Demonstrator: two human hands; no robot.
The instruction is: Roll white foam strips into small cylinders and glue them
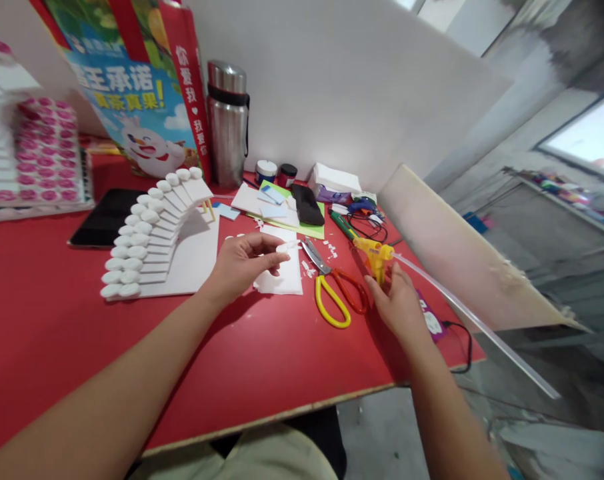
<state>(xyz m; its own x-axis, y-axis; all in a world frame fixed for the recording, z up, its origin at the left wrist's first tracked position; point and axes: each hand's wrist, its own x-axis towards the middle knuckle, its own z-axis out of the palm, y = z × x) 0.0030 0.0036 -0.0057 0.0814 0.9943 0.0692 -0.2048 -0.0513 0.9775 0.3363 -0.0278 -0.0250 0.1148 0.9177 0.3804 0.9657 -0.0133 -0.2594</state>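
The red table (262,363) is seen to fill most of the view. At its back left, a printed bag (152,100) is propped near the wall, and at the far left a large model with pink-and-white pieces (47,153) is partly cut off by the edge. In front of the bag, a curved white staircase model (157,233) is set on a flat base, its outer side lined with white ovals. Behind it, a steel flask (228,133) is stood upright, and a black tablet (107,217) is partly hidden by the staircase. By the right hand (398,300), a yellow glue gun (377,252) is gripped, the fingers closed on its handle; whether the trigger is pressed cannot be told. From its rear, a long clear glue stick (482,327) is extended past the table's edge. Scissors (325,270) with one yellow and one red handle are laid between the two hands. Beside them, white paper (287,283) is spread beneath the left hand (245,263), by whose thumb and fingertips, pressed together, a small white piece (289,247) is pinched above the sheet. Nearby, tiny white scraps (331,249) are scattered.
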